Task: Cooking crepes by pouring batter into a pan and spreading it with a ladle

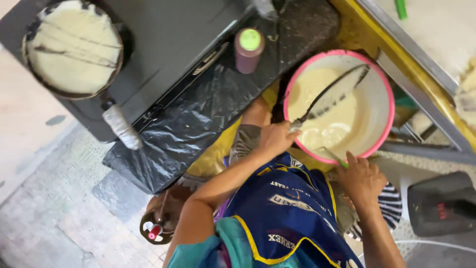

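Nearest the head camera, a blue apron with yellow trim (pixel 292 213) covers the person's front. Left hand (pixel 275 137) has its fingers closed around the handle of a long flat ladle (pixel 331 94), whose blade dips into pale batter in a pink-rimmed bowl (pixel 384 92). Right hand (pixel 362 179) rests at the bowl's near rim, fingers curled; what it holds is hard to make out. Further off, a dark pan (pixel 110 82) holds spread batter, its handle wrapped. A capped pink bottle (pixel 249 49) stands on black plastic sheet (pixel 198 119).
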